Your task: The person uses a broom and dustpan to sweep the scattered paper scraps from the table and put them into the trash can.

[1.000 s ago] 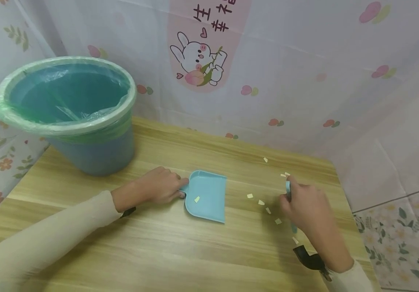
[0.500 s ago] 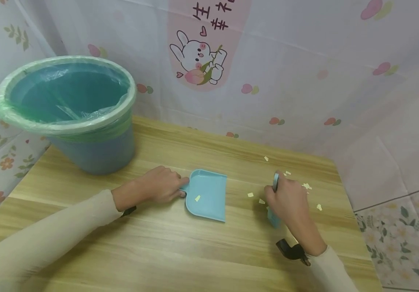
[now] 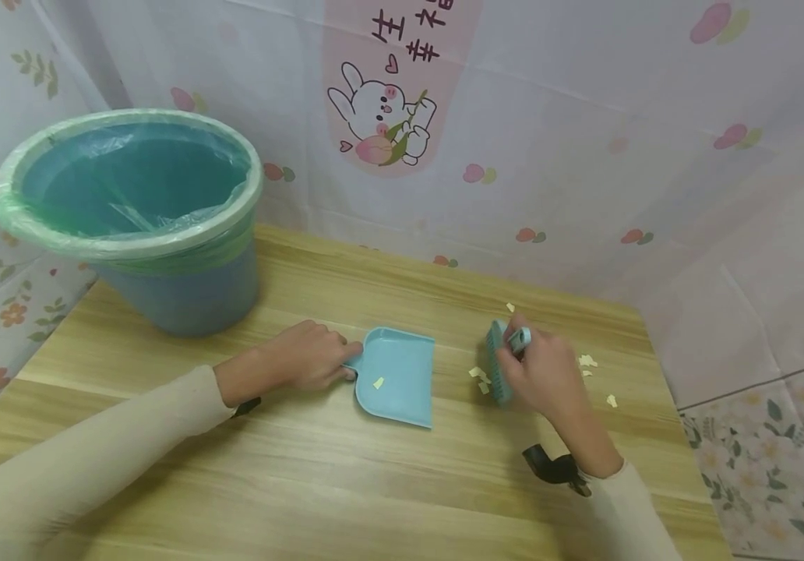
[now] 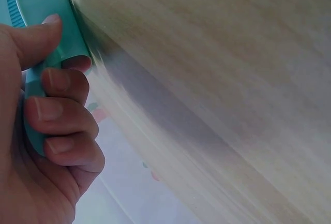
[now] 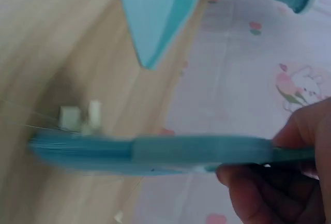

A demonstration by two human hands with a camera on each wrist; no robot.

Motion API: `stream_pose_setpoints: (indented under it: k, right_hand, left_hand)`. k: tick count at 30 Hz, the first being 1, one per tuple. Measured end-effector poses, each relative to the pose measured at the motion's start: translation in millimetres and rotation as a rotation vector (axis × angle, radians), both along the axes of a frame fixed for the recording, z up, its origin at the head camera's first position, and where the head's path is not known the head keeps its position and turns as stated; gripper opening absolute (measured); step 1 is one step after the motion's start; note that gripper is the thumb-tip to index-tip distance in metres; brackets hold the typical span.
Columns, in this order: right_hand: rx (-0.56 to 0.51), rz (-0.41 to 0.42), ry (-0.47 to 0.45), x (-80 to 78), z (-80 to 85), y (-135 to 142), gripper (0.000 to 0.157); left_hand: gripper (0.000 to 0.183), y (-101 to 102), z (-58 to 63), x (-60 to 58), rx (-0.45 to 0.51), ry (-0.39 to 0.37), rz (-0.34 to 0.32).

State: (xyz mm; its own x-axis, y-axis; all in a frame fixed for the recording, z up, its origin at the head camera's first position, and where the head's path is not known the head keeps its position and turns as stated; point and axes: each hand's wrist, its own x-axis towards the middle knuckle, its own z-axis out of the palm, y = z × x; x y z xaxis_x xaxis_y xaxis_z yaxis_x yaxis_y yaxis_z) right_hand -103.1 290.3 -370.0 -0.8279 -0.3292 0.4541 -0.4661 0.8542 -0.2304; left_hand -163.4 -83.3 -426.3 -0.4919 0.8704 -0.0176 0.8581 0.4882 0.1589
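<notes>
A light-blue dustpan [image 3: 398, 358] lies on the wooden table, its straight edge facing right. My left hand [image 3: 311, 357] grips its short handle; in the left wrist view, fingers [image 4: 64, 118] curl round that handle. One pale scrap [image 3: 378, 383] sits inside the pan. To the right, my right hand [image 3: 548, 375] holds a small blue hand brush [image 3: 498, 366], bristles facing left at the table. Several pale scraps [image 3: 481, 379] lie just left of the bristles, apart from the pan. In the right wrist view, thumb and fingers pinch the brush handle [image 5: 207, 150], which is blurred.
A blue bucket [image 3: 185, 300] with a clear plastic liner stands at the back left. More pale scraps [image 3: 587, 361] lie right of my right hand, and one [image 3: 510, 307] lies near the back. A printed curtain [image 3: 556, 156] hangs behind the table [image 3: 346, 483].
My right hand has moved left with the brush, and its bristles have turned toward the pan. Scraps ahead of it have shifted left and bunched together. My left hand and the dustpan stay put.
</notes>
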Motion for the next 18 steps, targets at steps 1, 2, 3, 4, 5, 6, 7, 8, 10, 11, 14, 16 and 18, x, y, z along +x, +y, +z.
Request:
stream_pose_setpoints:
  k: [1,2,3,4,5,6,7,8,10,11,14,16,18]
  right_hand:
    - [0.006,0.021,0.0,0.1,1.9,1.5,0.014]
    - [0.018,0.045,0.005,-0.1,3.3,3.4,0.013]
    - [0.033,0.066,0.009,-0.6,4.4,5.1,0.013]
    - [0.052,0.093,0.011,-1.0,5.0,6.8,0.014]
    - [0.072,0.124,0.012,-1.5,5.2,8.4,0.015]
    - [0.095,0.163,0.015,-2.0,4.8,10.0,0.017]
    - [0.118,0.205,0.016,-2.2,3.9,11.8,0.019]
    - [0.137,0.247,0.019,-2.1,2.8,13.4,0.021]
    - [0.165,0.324,0.014,-0.1,0.7,17.1,0.026]
    - [0.171,0.357,0.015,1.4,-0.2,19.0,0.028]
    - [0.181,0.405,0.019,7.9,-1.0,25.0,0.032]
    - [0.179,0.418,0.012,12.2,-0.1,28.9,0.033]
    - [0.178,0.42,0.007,15.6,1.5,32.1,0.033]
  left_hand:
    - [0.03,0.1,0.0,-0.1,0.0,0.0,-0.002]
    - [0.03,0.2,-0.1,-0.1,-0.001,0.001,-0.004]
    - [0.03,0.2,-0.3,0.0,-0.001,-0.001,-0.002]
    - [0.03,0.3,-0.4,0.1,-0.003,-0.001,-0.002]
    - [0.03,0.3,-0.8,0.2,-0.005,-0.002,-0.001]
    - [0.03,0.4,-1.1,0.2,-0.005,-0.005,0.0]
    - [0.03,0.5,-1.4,0.4,-0.006,-0.01,0.002]
    - [0.03,0.6,-1.7,0.5,-0.006,-0.014,0.003]
    - [0.03,0.9,-2.3,0.4,-0.005,-0.022,0.002]
    - [0.03,0.9,-2.4,0.3,-0.002,-0.023,0.002]
    - [0.03,0.5,-2.4,-0.1,0.008,-0.018,-0.003]
    - [0.029,-0.3,-2.5,-0.4,0.015,-0.008,-0.006]
    - [0.029,-1.1,-2.1,-0.3,0.018,-0.002,-0.007]
